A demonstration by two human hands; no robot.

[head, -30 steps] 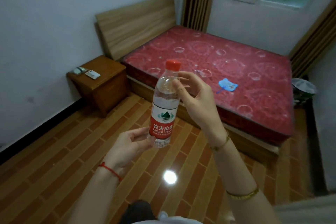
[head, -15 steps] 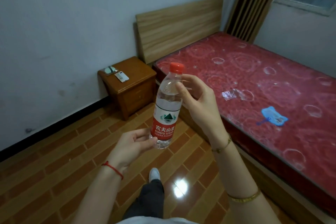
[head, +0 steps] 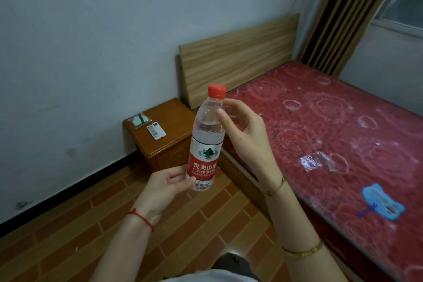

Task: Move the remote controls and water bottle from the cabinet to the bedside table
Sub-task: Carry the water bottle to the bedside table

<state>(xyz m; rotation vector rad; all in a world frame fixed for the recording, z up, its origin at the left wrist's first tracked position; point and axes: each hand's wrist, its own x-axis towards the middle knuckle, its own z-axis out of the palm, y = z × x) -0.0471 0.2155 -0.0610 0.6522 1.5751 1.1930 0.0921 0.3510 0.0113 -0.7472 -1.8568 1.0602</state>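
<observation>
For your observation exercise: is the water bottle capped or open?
Capped. The red cap sits on the neck of the water bottle, held upright by the left hand and right hand.

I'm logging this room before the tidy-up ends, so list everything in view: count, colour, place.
water bottle: one, clear with red cap and red label, held upright in both hands above the floor
bedside table: one, brown wood, against the wall left of the bed
remote control: one, white, flat on the bedside table
bagged item: one, pale in a clear bag, at the table's back corner; what it is I cannot tell
headboard: one, light wood, against the wall
mattress: one, red patterned
fan: one, blue, lying on the mattress
curtain: one, brown striped, by the window
left hand: fingers on the bottle's base
right hand: fingers at the bottle's shoulder
</observation>
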